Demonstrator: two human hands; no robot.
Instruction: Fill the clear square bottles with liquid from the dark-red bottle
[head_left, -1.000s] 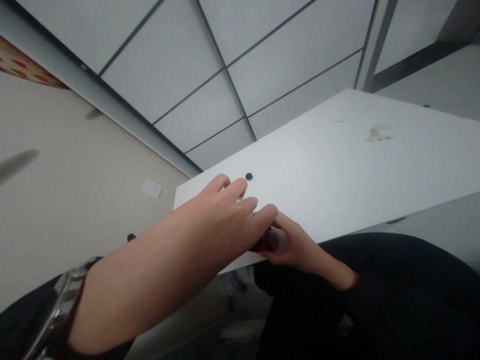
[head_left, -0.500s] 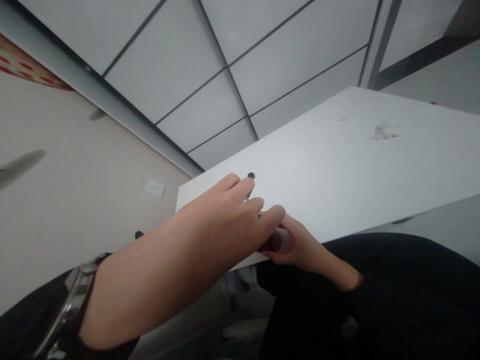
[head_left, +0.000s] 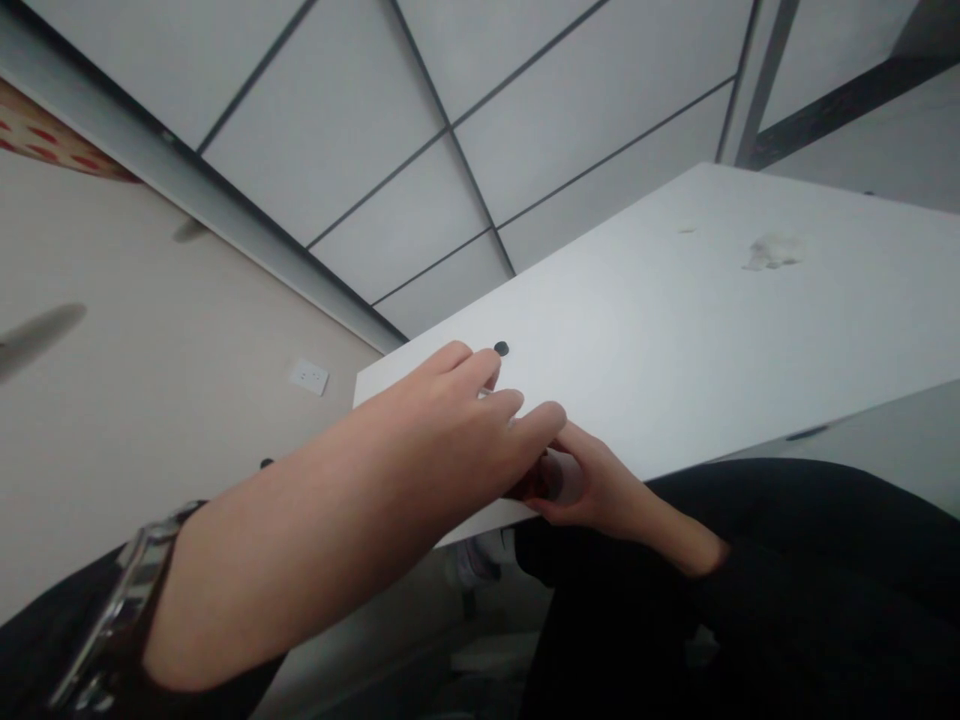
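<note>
The right hand curves its thumb and fingers round a small dark red thing, which sits between the two hands at the near edge of the table. Its surface is dark, with a paler, smooth part towards the right palm; its full shape is hidden. The left hand arches over it, back upwards and fingers bent, the fingertips meeting the right hand's fingers from this view. A thin pale sliver shows among the left fingers (what it belongs to, I cannot tell), and whether that hand grips anything is hidden too.

A shiny metal band with linked segments circles the left wrist; a matt black sleeve covers the right forearm. The table is flat, white and straight-edged, with a round black disc just beyond the left fingers and a blurred, ragged pale patch well to the right. Behind stand smooth, greyish-white panels divided by dark, narrow strips. A rectangular white socket sits on the plain beige wall.
</note>
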